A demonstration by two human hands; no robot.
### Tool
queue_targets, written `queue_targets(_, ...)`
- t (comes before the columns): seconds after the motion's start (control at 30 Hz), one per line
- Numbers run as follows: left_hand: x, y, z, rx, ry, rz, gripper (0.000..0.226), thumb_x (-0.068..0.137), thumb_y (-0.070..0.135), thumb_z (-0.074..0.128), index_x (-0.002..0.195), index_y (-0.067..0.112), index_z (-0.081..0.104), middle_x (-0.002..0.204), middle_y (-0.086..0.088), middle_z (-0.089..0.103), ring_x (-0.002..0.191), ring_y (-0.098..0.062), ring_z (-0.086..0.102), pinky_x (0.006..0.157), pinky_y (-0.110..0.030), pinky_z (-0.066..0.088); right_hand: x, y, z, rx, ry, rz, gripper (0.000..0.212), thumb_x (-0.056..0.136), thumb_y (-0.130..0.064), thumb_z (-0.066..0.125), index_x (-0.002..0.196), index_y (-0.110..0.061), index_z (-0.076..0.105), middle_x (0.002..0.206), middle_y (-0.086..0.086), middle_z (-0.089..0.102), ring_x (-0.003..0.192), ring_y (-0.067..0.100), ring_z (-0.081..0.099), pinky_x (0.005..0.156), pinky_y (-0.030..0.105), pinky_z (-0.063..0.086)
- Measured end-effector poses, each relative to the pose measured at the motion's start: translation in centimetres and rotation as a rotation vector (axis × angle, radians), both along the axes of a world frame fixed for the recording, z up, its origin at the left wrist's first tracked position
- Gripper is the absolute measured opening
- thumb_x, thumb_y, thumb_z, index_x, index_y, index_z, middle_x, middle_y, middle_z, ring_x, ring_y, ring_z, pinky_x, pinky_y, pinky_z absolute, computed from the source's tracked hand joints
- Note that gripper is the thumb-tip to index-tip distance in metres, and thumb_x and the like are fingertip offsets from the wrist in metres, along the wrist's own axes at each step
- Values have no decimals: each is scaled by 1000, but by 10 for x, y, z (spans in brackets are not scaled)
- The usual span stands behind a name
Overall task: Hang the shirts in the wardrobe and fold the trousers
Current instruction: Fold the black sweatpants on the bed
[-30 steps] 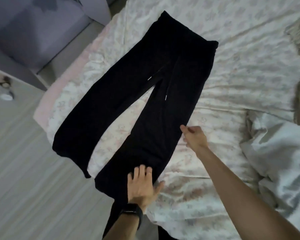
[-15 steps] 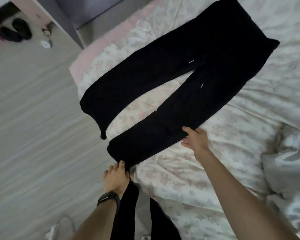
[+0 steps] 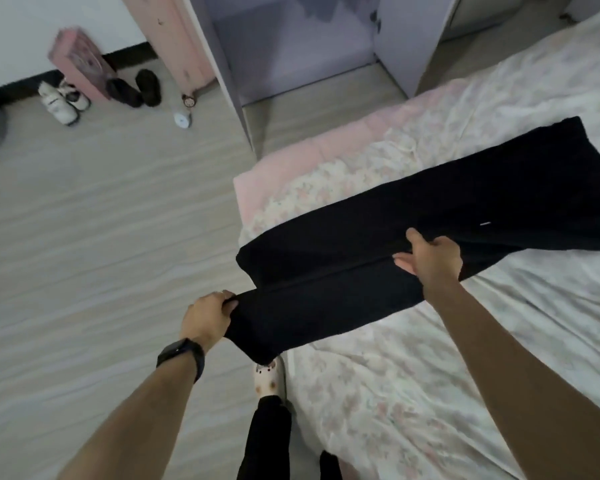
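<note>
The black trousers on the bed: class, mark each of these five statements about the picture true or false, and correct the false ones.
1. The left hand grips the hem end of the black trousers. True.
2. The trousers lie on the floor. False: they lie across the bed, with the gripped hem end past its edge.
3. The right hand holds a hanger. False: its fingers hold a trouser leg partway along.
4. A dark band is worn on the left wrist. True.
5. The wardrobe is closed. False: it stands open, with its inside showing.
</note>
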State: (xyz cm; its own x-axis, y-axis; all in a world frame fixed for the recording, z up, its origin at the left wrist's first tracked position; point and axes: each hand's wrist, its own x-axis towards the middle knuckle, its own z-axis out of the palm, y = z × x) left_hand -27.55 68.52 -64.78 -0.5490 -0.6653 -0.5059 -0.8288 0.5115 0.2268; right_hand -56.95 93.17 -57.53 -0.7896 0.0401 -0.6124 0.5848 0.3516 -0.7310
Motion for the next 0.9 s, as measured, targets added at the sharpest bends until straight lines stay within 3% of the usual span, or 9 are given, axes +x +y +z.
queue_targets(0.27,-70,-105,-66,40,47,-126,22,104,33,48,110,24,68,104,-3,73,101,-31,66,79,-37,48,-70,-93,-52,278,66,68,25,97,-28,67,98,-3,67,80,10,73,66,16,74,73,40,64)
queue_targets(0.4,-95,-131,-82,78,53,-156,22,104,30,49,115,26,68,109,-1,73,105,-30,65,86,-36,48,-89,-116,-68,337,64,28,23,97,-23,67,81,-6,65,80,11,73,71,18,73,76,41,64)
queue_targets(0.53,-97,-144,-97,251,2,-136,22,102,29,53,118,32,68,116,1,72,105,-25,66,89,-31,51,-100,-134,-78,393,61,7,28,96,-20,66,73,-3,66,73,11,73,70,21,73,76,42,63)
queue_targets(0.63,-98,-146,-106,280,-75,-213,25,99,25,54,121,29,64,117,-4,70,104,-28,66,84,-33,52,-102,-142,-91,405,-7,50,33,96,-27,65,73,-4,68,76,11,75,76,25,75,79,45,63)
queue_targets(0.73,-102,-141,-101,317,-69,-245,13,94,22,54,104,30,58,102,-1,70,92,-27,66,71,-32,46,-91,-142,-96,359,-26,42,29,93,-31,68,74,-9,70,76,7,75,82,27,75,82,45,62)
queue_targets(0.83,-118,-133,-84,351,-53,-286,10,85,24,55,92,31,53,92,5,67,85,-24,65,67,-32,44,-72,-131,-85,193,-4,-21,19,96,-34,68,93,-14,68,90,3,74,86,21,73,76,37,61)
queue_targets(0.9,-134,-121,-67,381,6,-297,10,83,27,56,90,31,51,86,8,64,79,-20,63,62,-31,41,-60,-114,-76,127,10,-53,24,95,-35,69,107,-14,65,98,3,73,87,17,73,70,32,58)
